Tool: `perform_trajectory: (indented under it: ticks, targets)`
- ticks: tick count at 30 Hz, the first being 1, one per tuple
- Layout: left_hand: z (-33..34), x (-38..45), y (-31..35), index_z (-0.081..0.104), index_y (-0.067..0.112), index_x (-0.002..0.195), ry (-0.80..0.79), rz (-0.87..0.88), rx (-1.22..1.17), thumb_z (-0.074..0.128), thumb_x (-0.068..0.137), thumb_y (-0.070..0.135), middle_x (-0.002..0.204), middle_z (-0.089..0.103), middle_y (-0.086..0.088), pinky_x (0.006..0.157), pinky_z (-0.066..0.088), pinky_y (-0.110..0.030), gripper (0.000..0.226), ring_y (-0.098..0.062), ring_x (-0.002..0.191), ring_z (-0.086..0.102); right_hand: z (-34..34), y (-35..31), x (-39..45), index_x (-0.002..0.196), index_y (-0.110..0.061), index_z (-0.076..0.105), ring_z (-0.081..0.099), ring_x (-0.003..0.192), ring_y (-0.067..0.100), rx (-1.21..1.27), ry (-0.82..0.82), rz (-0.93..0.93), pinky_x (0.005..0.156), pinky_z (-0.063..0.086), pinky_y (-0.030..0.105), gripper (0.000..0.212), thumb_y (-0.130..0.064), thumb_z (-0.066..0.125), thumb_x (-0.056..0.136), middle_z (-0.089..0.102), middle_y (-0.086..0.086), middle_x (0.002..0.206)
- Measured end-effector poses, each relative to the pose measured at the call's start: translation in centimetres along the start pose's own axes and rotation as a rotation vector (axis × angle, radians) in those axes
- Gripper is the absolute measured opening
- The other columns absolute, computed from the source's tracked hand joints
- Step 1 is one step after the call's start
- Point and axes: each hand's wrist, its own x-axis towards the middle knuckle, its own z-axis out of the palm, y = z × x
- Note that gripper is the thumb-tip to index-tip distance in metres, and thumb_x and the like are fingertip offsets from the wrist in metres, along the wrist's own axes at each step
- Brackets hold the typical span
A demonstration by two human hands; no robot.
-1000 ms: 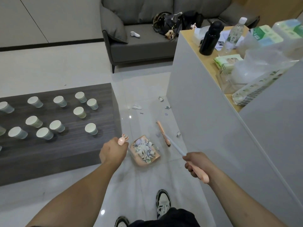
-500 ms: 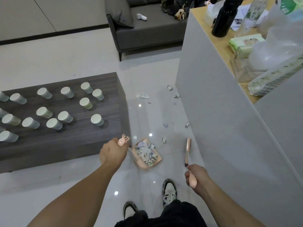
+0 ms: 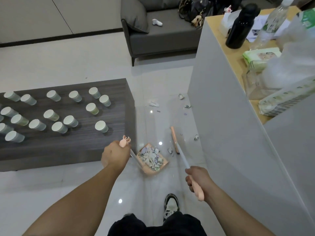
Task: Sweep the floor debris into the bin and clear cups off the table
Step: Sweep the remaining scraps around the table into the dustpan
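Grey cabinet [image 3: 221, 133] right of broom [image 3: 174, 140], table [image 3: 102, 150] left

Dustpan [image 3: 152, 160]: pink, on the floor, heaped with pale scraps. Broom [image 3: 174, 140]: pink head on the floor just right of the dustpan, white shaft, pink grip. Debris [image 3: 187, 106]: scattered bits on the tiles beyond. Paper cups [image 3: 101, 126]: many, white-rimmed, upright on the dark tabletop [image 3: 117, 138].

A grey sofa [image 3: 163, 34] stands at the back with a small white object [image 3: 157, 22] on its seat and dark bags [image 3: 196, 9] beside it. On the wooden counter [image 3: 235, 58] (right side) stand a black bottle [image 3: 242, 25], a clear bottle [image 3: 272, 23] and green-packaged tissues [image 3: 260, 57].
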Motion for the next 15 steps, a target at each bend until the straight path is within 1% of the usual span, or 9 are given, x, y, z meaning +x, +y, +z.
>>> perform_trajectory:
  ticks: [3, 5, 7, 9, 11, 13, 15]
  targets:
    - [0.2, 0.3, 2.0, 0.059, 0.022, 0.073, 0.015, -0.024, -0.041, 0.059, 0.08, 0.047, 0.069, 0.057, 0.002, 0.062, 0.043, -0.031, 0.026, -0.029, 0.069, 0.058, -1.3, 0.1, -0.3, 0.091, -0.007, 0.057, 0.04, 0.036, 0.017, -0.182, 0.059, -0.009, 0.039, 0.032, 0.021, 0.005, -0.003, 0.056, 0.088, 0.048, 0.005, 0.048]
    - [0.3, 0.8, 3.7, 0.061, 0.025, 0.078, 0.036, -0.035, -0.055, 0.061, 0.081, 0.048, 0.072, 0.056, 0.001, 0.064, 0.042, -0.032, 0.024, -0.029, 0.071, 0.055, -1.9, 0.5, -0.3, 0.089, -0.006, 0.055, 0.041, 0.038, 0.018, -0.262, 0.085, -0.006, 0.039, 0.034, 0.02, 0.006, 0.0, 0.053, 0.087, 0.048, 0.009, 0.056]
    - [0.4, 1.4, 4.9, 0.062, 0.026, 0.082, 0.049, -0.039, -0.072, 0.061, 0.082, 0.047, 0.076, 0.058, -0.002, 0.066, 0.041, -0.032, 0.021, -0.029, 0.073, 0.053, -1.8, 1.2, -0.1, 0.082, -0.006, 0.051, 0.042, 0.043, 0.019, -0.318, 0.095, 0.001, 0.038, 0.035, 0.02, 0.01, 0.004, 0.05, 0.084, 0.047, 0.012, 0.068]
    - [0.5, 2.0, 6.1, 0.063, 0.023, 0.085, 0.055, -0.03, -0.074, 0.059, 0.083, 0.047, 0.08, 0.059, -0.005, 0.068, 0.042, -0.034, 0.024, -0.031, 0.075, 0.053, -1.2, 1.8, 0.1, 0.08, -0.004, 0.05, 0.044, 0.044, 0.02, -0.337, 0.104, 0.019, 0.039, 0.036, 0.022, 0.009, 0.005, 0.049, 0.082, 0.048, 0.014, 0.07]
    - [0.6, 2.6, 7.1, 0.063, 0.021, 0.088, 0.063, -0.023, -0.077, 0.057, 0.085, 0.048, 0.085, 0.063, -0.01, 0.07, 0.043, -0.035, 0.027, -0.033, 0.079, 0.056, -0.2, 2.0, 0.2, 0.082, 0.0, 0.053, 0.046, 0.044, 0.022, -0.31, 0.113, 0.047, 0.042, 0.036, 0.025, 0.005, 0.005, 0.051, 0.082, 0.05, 0.018, 0.071]
    - [0.7, 3.3, 7.9, 0.064, 0.021, 0.09, 0.072, -0.017, -0.09, 0.057, 0.085, 0.048, 0.091, 0.067, -0.012, 0.072, 0.042, -0.035, 0.028, -0.035, 0.083, 0.059, 0.9, 2.1, 0.2, 0.083, 0.005, 0.057, 0.05, 0.047, 0.025, -0.291, 0.11, 0.072, 0.046, 0.037, 0.026, 0.004, 0.004, 0.053, 0.083, 0.053, 0.021, 0.069]
    - [0.7, 4.0, 8.4, 0.063, 0.022, 0.089, 0.081, -0.013, -0.101, 0.057, 0.085, 0.048, 0.092, 0.068, -0.012, 0.071, 0.041, -0.035, 0.027, -0.034, 0.081, 0.057, 2.1, 1.8, -0.1, 0.08, 0.006, 0.056, 0.05, 0.045, 0.025, -0.262, 0.105, 0.094, 0.042, 0.036, 0.021, 0.005, 0.006, 0.053, 0.084, 0.052, 0.021, 0.064]
